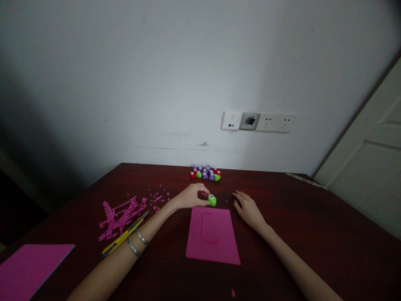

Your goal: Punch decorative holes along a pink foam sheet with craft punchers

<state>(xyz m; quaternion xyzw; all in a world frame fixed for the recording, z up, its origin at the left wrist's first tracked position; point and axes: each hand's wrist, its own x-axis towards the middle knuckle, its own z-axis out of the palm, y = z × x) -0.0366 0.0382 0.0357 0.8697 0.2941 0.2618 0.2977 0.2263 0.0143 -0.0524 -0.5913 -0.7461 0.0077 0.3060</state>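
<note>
My left hand (194, 195) pinches a small green craft punch (212, 200) with a round white button on top. It is just above the far edge of a pink sheet (222, 234). A smaller pink rectangle (209, 228) lies on that sheet, or is outlined on it; I cannot tell which. To the right of the sheet, my right hand (248, 210) rests on the table with its fingers stretched out, holding nothing.
Several red, purple and green punches (205, 173) cluster near the wall. Left of my forearm lie cut pink scraps (120, 217) and a yellow utility knife (125, 235). Another pink sheet (31, 267) covers the table's near left. A thin strip (305, 179) lies at the far right edge.
</note>
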